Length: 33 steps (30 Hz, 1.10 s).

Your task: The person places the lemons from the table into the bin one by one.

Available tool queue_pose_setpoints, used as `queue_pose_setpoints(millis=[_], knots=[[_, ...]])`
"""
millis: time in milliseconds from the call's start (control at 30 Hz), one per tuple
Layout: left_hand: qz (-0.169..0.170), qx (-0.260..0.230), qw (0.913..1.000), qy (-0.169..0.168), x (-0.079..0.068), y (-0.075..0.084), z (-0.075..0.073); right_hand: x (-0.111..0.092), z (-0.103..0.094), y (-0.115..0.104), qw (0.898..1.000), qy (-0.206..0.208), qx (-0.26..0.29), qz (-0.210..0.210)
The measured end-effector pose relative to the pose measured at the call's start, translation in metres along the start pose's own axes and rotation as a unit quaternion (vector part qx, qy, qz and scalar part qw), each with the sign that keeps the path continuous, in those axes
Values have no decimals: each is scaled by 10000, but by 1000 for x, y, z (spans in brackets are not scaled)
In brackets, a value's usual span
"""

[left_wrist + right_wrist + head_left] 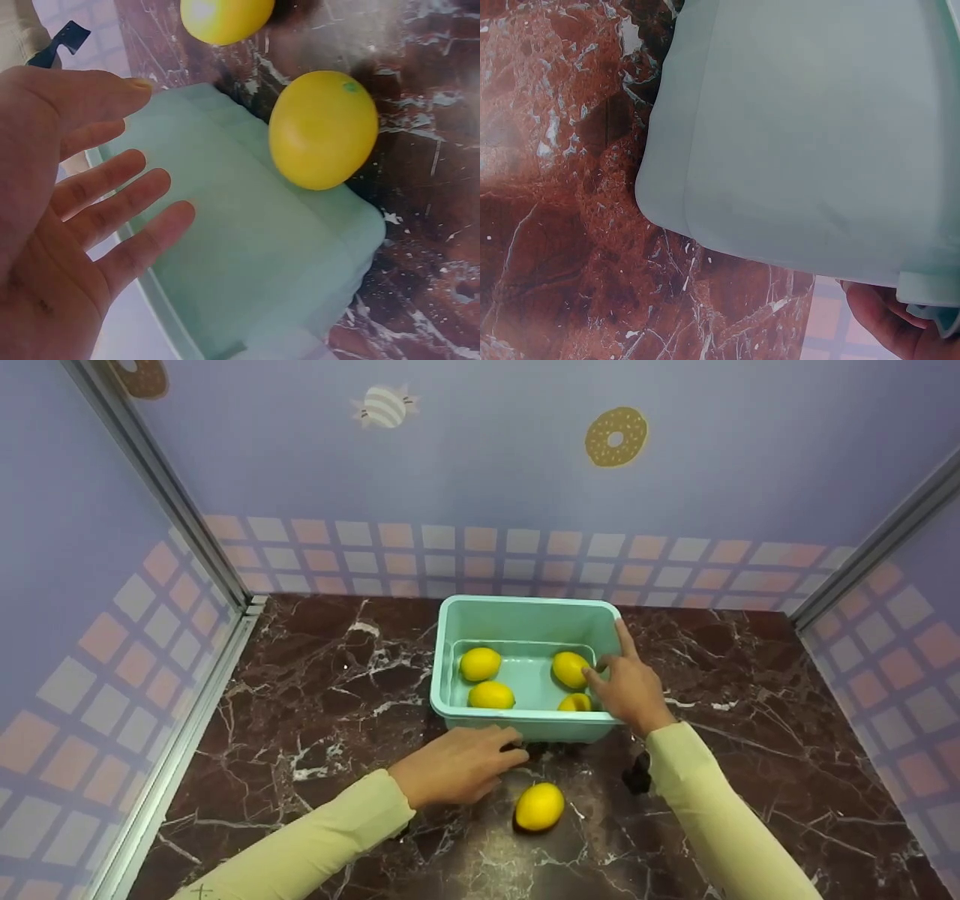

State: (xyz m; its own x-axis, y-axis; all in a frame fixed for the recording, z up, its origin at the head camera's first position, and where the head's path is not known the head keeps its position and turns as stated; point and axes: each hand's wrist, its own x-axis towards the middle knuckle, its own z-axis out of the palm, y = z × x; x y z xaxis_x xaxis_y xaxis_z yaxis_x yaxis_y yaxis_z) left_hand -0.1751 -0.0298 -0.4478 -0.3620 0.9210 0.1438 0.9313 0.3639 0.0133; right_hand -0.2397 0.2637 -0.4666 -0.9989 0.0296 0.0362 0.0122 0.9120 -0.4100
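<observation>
A mint-green plastic bin [525, 727] stands on the marbled tabletop with several yellow lemons [480, 664] inside. My right hand [634, 690] grips the bin's right rim, thumb on the inner side; in the right wrist view its curled fingers [885, 319] show under the rim at the outside. In front of the bin hovers my left hand [457, 765], fingers spread and loosely bent, holding nothing. Close by the bin's side lies one lemon [322, 131], which the left hand hides in the head view. Another lemon [540, 808] lies nearer, to the right of that hand.
Behind the bin rises a purple wall [487, 472] with a tile and sweets print. Similar side panels with metal posts [180, 495] bound the tabletop [337, 660] left and right. A small black thing [637, 775] is at the right wrist.
</observation>
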Motion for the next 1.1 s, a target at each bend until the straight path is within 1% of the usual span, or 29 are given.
queue_pose_setpoints(millis=[333, 500, 700, 1100], knots=[[-210, -101, 9996, -137, -9, -5, 12, -1, -1, 0, 10000, -10, -29, -94], [-229, -113, 9996, -93, -13, -8, 18, -1, -1, 0, 10000, -17, -34, -90], [-276, -175, 9995, -9, -14, -10, 24, -1, -1, 0, 10000, -17, -60, -63], [-416, -224, 9988, -156, -14, -13, 36, -1, -1, -1, 10000, 17, -77, -59]])
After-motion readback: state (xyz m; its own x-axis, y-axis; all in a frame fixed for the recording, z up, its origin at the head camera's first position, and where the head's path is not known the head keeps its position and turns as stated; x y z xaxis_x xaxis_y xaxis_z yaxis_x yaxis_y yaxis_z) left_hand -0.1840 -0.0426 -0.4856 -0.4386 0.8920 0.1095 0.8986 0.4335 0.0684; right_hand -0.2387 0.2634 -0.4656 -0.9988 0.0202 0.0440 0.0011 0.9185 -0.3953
